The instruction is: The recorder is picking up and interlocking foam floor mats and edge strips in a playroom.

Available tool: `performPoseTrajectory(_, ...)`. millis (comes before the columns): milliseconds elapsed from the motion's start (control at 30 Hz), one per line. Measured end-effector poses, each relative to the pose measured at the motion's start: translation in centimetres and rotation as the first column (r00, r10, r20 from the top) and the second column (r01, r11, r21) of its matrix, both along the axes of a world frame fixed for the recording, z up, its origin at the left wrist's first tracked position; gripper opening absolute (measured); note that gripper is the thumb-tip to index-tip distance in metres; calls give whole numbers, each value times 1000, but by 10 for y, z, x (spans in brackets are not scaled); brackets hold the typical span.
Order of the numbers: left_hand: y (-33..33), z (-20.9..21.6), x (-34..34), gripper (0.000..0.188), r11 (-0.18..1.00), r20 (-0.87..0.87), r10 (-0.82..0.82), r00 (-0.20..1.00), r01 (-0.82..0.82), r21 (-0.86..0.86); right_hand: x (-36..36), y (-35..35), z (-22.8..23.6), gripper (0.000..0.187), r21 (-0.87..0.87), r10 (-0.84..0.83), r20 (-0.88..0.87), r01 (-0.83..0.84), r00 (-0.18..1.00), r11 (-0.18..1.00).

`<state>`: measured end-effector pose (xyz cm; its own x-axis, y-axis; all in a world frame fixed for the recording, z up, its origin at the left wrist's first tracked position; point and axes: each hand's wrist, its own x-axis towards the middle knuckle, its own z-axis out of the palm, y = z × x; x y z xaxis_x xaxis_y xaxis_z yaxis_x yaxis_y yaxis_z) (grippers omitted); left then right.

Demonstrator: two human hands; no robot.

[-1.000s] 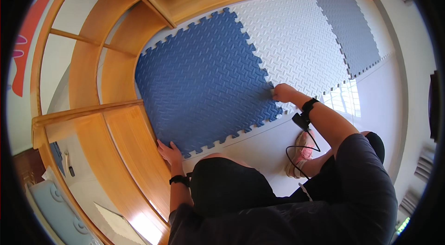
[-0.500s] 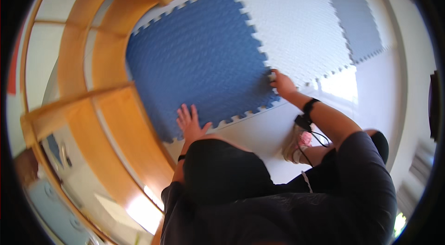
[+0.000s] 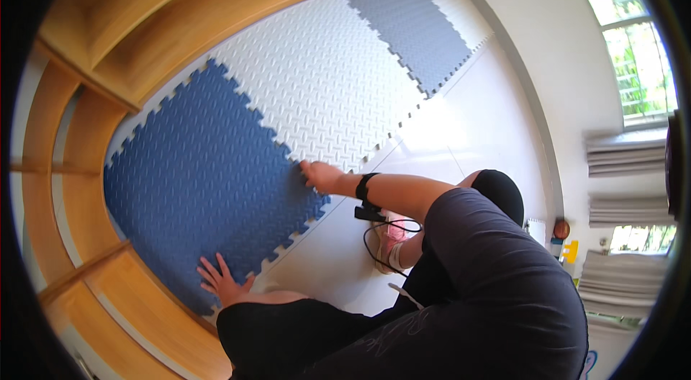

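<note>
A: Where to look first?

B: At the blue foam mat [image 3: 194, 178], lying on the floor [image 3: 468, 132] just left of a white foam mat [image 3: 309, 78], with toothed edges meeting along one seam.

A: Snug all the way?

B: Apparently meshed for much of the length; harder to judge at the near end, right by the right hand [image 3: 324, 177].

A: Pinching a tooth there, or only pressing?

B: Impossible to tell. Fingers [image 3: 309, 170] bunched narrow at the seam, partly hiding the joint.

A: And on the other side?

B: Left hand [image 3: 223, 285] palm down on the blue mat, close to the near edge, with fingers spread wide and gripping nothing.

A: How best to work that joint?

B: Probably by matching each tooth to a notch first, then pushing straight down rather than sideways. Better to go tooth by tooth, from a well-seated stretch toward any loose end. Use the left palm as a weight against creeping or buckling.

A: Anything to watch for?

B: Possibly a tooth folded under. Also maybe a raised near-left corner, or just lens bend.

A: Farther out?

B: Wooden shelving [image 3: 162, 45] along the left and far sides, a grey mat [image 3: 414, 31] beyond the white one, a pink shoe [image 3: 392, 232] nearby, curtains [image 3: 626, 157] far right.
</note>
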<state>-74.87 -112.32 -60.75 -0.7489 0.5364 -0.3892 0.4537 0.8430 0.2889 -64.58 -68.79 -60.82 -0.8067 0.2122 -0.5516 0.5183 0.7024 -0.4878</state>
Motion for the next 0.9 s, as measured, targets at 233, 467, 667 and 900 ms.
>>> performPoseTrajectory(233,-1,-23,-6,136,980,66,12,998,1,-201,3,-3,1,31,-47,-63,-34,61,997,997)
performPoseTrajectory(467,9,-13,-6,126,997,16,-29,999,30,-71,4,12,-1,39,-40,-56,114,61,992,997)
performPoseTrajectory(667,-3,-5,-4,128,994,31,-11,999,14,-109,-18,-2,8,65,53,-45,-38,47,998,997)
performPoseTrajectory(900,8,-2,2,129,997,-18,11,1000,-12,-70,-15,-9,-7,66,200,21,-188,17,982,980)
